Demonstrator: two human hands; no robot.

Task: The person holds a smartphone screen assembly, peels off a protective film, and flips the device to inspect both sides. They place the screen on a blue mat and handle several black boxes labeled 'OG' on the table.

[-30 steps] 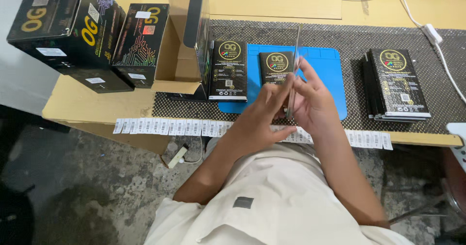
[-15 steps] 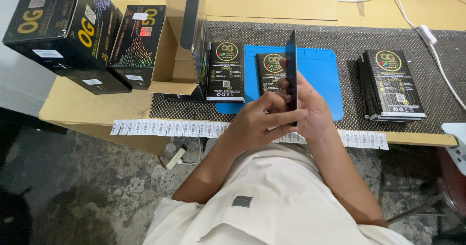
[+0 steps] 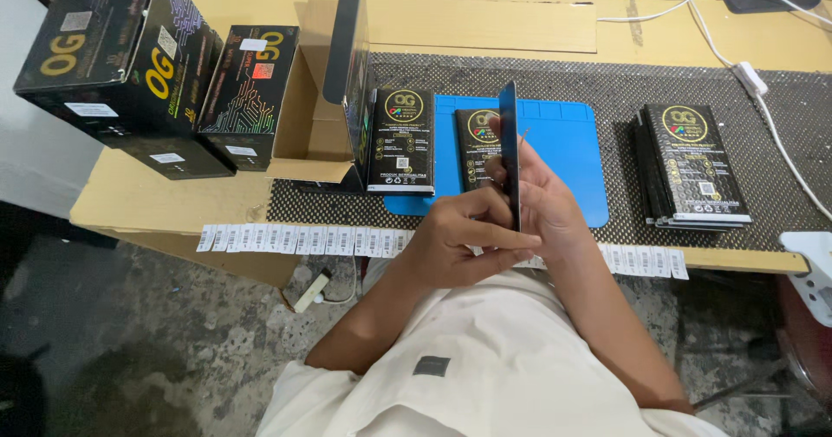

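Observation:
Both hands hold one thin black flat package (image 3: 509,147) upright, edge-on to the camera, over the near edge of the blue mat (image 3: 572,147). My left hand (image 3: 459,242) pinches its lower part from the left, and my right hand (image 3: 542,199) cups it from the right. Behind it on the mat lies a similar black package with a gold emblem (image 3: 474,142). Another such package (image 3: 401,141) stands just left of the mat.
A stack of the same black packages (image 3: 693,167) lies at the right on the dark mesh mat (image 3: 607,86). Black cartons (image 3: 130,64) and an open cardboard box (image 3: 316,116) stand at the left. A strip of small white labels (image 3: 299,239) runs along the table's front edge. White cables (image 3: 754,82) cross the back right.
The package was turned from a tilted hold to standing upright and edge-on, and lifted slightly. My left hand shifted lower on it.

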